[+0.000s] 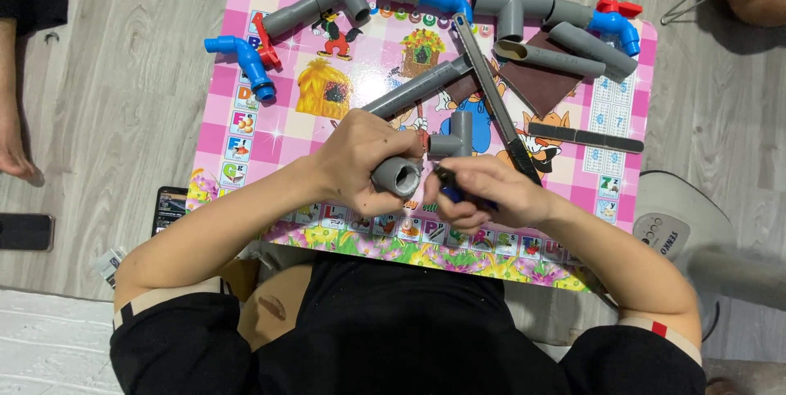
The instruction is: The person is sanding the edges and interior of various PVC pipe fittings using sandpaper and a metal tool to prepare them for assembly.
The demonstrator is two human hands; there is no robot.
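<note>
My left hand point(364, 162) is shut on a long grey plastic pipe point(422, 88) that runs up and right across a pink picture table point(221, 100); its open end point(397, 176) faces the camera. My right hand point(483, 194) grips a small dark and blue tool right beside that pipe end. A grey tee fitting point(454, 139) lies just above both hands.
Grey pipe pieces, tees and blue valves with red handles point(246, 55) lie along the table's far side. A hacksaw point(495, 96), a brown sandpaper sheet point(540, 84) and a dark strip point(585, 137) sit at right. A phone point(169, 207) and a fan base point(679, 227) flank the table.
</note>
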